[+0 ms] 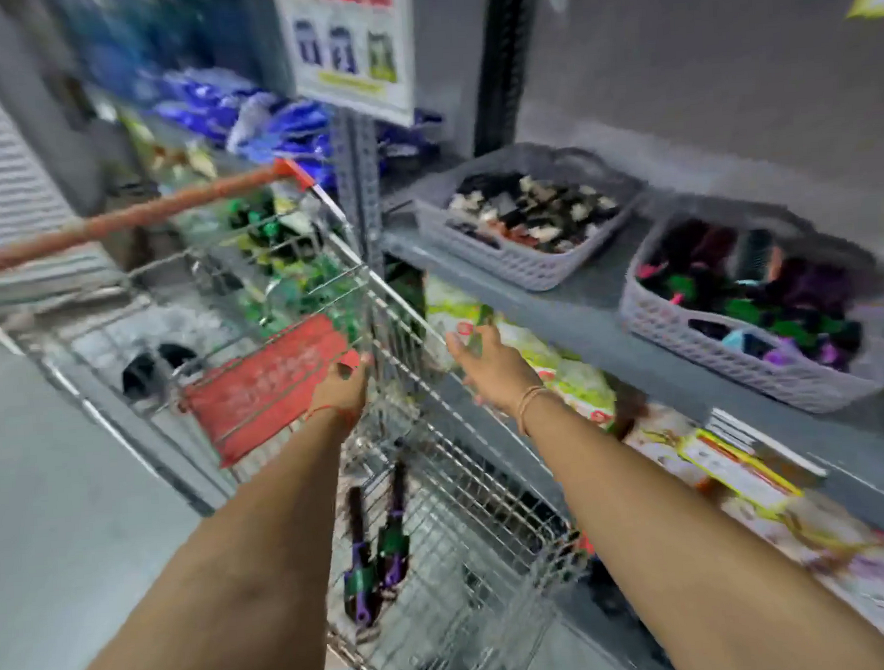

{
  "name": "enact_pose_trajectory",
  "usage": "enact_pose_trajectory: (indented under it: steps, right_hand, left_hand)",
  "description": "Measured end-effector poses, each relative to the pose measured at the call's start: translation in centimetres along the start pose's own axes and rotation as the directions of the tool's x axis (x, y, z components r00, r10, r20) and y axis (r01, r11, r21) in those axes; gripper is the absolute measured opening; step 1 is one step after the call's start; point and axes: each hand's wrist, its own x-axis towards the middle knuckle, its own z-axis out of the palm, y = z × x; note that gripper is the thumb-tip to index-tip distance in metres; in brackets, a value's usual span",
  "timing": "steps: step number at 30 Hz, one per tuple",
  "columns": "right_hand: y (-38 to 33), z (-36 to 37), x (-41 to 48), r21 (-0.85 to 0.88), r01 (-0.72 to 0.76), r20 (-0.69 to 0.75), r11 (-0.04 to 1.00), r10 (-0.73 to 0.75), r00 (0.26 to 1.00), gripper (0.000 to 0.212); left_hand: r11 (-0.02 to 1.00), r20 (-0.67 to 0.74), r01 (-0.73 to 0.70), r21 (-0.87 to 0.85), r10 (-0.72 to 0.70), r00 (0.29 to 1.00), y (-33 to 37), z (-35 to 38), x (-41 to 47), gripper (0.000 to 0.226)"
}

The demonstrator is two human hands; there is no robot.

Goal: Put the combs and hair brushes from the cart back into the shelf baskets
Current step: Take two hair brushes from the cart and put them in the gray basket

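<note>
The view is blurred by motion. A wire shopping cart stands against the shelf. On its floor lie two hair brushes with purple and green handles. My left hand is at the cart's red seat flap, back toward me and fingers hidden. My right hand hovers over the cart's right rim with fingers spread and nothing in it. On the shelf stand a grey basket of dark and pale hair pieces and, right of it, a grey basket of colourful combs and brushes.
The cart's orange handle crosses at upper left, with green items in the cart's far end. A lower shelf holds packaged goods. A promotional sign hangs on the shelf upright. Grey floor lies to the left.
</note>
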Motion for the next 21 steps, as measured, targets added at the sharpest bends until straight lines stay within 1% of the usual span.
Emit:
enact_pose_trajectory:
  steps: [3,6,9,12,14,15,16,18,20,21]
  right_hand:
    - [0.6,3.7,2.9,-0.108,0.007,0.167,0.994,0.011,0.986,0.076]
    - [2.2,7.2,5.3,-0.196,0.052,0.333,0.979,0.016,0.943,0.071]
    - [5.4,11.4,7.6,-0.234,0.107,0.505,0.966,0.027,0.863,0.066]
    - [9.5,15.6,9.2,-0.309,0.122,0.641,0.943,0.111,0.76,0.071]
    - [12.2,18.3,10.1,-0.353,0.107,0.685,0.93,0.179,0.706,0.073]
    - [13.5,19.6,10.4,-0.37,0.086,0.687,0.925,0.211,0.695,0.074]
    - [14.6,21.0,10.6,-0.375,0.04,0.683,0.926,0.247,0.687,0.074]
    - [16.5,23.5,10.4,-0.368,-0.105,0.668,0.924,0.341,0.662,0.074]
    - [17.7,25.8,9.5,-0.375,-0.22,0.653,0.901,0.425,0.628,0.088]
    - [18.2,26.9,8.8,-0.378,-0.248,0.64,0.892,0.446,0.626,0.094]
  left_hand:
    - [0.992,0.0,0.123,0.023,-0.123,0.992,-3.2,-0.1,1.3,0.058]
    - [0.966,-0.02,0.26,-0.013,-0.26,0.965,-6.2,0.3,2.7,0.061]
    - [0.921,-0.031,0.389,0.019,-0.388,0.921,-9.8,1.8,4.0,0.067]
    - [0.864,-0.051,0.501,-0.048,-0.503,0.863,-13.8,4.1,5.0,0.061]
    - [0.804,-0.081,0.594,-0.03,-0.594,0.8,-16.9,5.7,5.3,0.055]
    - [0.767,-0.083,0.642,-0.008,-0.64,0.764,-18.5,6.3,5.2,0.052]
    - [0.728,-0.075,0.686,0.017,-0.683,0.727,-20.1,7.1,5.1,0.05]
    - [0.653,-0.033,0.754,0.078,-0.754,0.656,-22.9,8.6,4.4,0.048]
    - [0.624,-0.018,0.769,0.14,-0.775,0.632,-24.8,10.1,3.6,0.048]
    - [0.629,-0.041,0.761,0.16,-0.766,0.641,-25.6,10.8,3.3,0.05]
